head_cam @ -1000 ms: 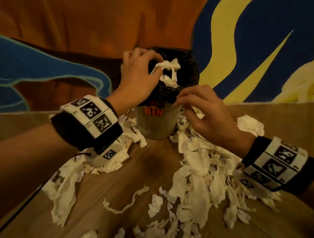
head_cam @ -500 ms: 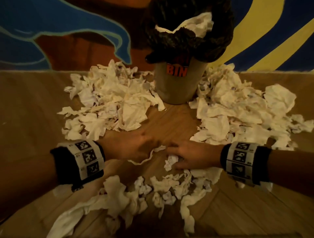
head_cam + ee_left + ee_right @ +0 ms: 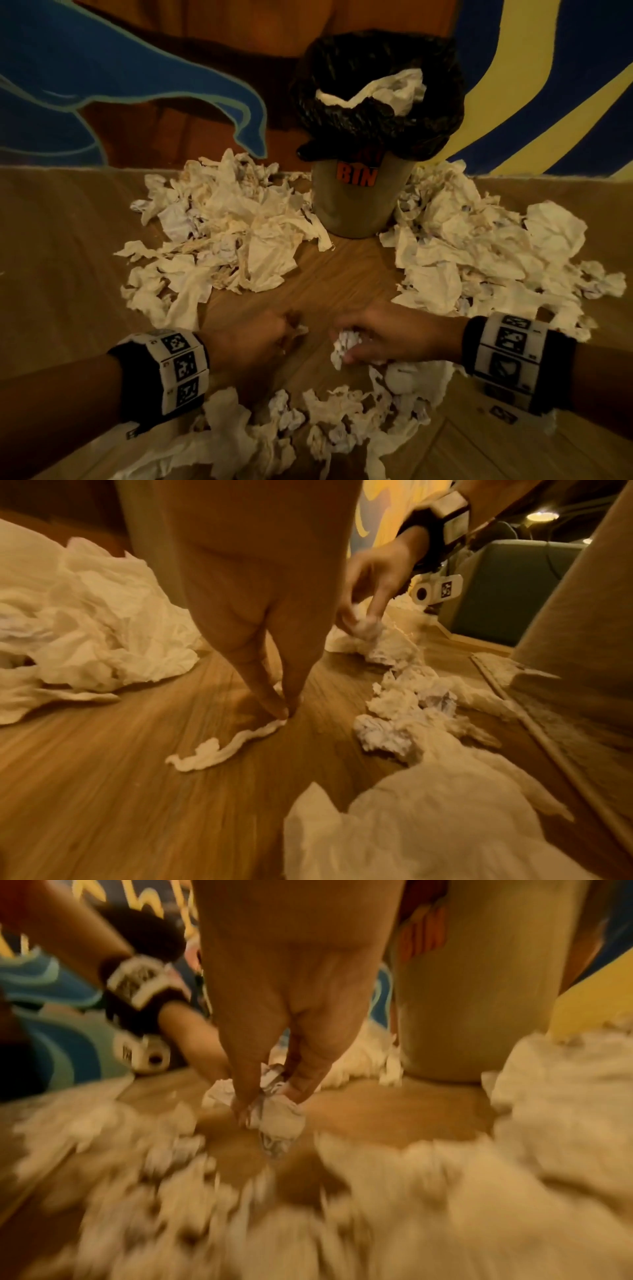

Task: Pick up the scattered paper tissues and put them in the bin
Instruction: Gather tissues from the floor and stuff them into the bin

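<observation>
A thin tissue strip (image 3: 222,748) is pinched at one end by the left hand (image 3: 253,339) and a crumpled tissue (image 3: 274,1118) by the right hand (image 3: 387,334), seemingly for carrying to the bin (image 3: 363,202), flanked by heaps.

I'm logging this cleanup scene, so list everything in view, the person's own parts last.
bin: one, beige with orange BIN lettering, upright at the wall.
bin liner: one, black, folded over the rim.
tissues in bin: a wad, white, at the top.
tissue piles: many, white, left, right and front of the bin.
tissue strip: one, white, on the floor.
crumpled tissue: one, white.
floor: brown wood.
wall: orange, blue, yellow mural.
wristbands: two, black with white markers.
left hand: pinches the strip.
right hand: grips the crumpled tissue.
</observation>
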`<action>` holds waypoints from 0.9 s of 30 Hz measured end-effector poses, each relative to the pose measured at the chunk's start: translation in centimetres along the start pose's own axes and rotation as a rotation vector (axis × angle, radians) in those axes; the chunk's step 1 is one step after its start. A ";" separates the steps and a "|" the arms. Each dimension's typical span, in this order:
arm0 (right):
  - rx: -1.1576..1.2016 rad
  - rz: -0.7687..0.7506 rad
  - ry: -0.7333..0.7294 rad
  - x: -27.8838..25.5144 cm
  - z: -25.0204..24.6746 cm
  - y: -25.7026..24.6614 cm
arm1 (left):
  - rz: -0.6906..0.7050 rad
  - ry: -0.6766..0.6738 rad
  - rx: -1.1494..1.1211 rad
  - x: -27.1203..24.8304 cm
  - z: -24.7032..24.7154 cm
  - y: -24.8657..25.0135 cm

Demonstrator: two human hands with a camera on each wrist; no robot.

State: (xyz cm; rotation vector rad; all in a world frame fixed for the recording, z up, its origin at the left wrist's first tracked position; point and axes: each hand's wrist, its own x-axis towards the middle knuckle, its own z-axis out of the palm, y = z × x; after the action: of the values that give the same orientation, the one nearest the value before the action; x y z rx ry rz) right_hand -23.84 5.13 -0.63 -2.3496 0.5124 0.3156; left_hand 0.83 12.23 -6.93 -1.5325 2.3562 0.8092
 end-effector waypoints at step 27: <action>-0.346 -0.047 1.269 -2.5 -16.6 -1.2 | 0.224 1.169 -0.019 3.3 -27.2 6.2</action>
State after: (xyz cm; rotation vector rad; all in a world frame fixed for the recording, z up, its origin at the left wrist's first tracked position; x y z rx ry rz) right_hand -24.21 -4.72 13.00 -2.6418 1.0056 -1.2880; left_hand -3.07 -3.52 16.07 -2.1273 3.3025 -0.1723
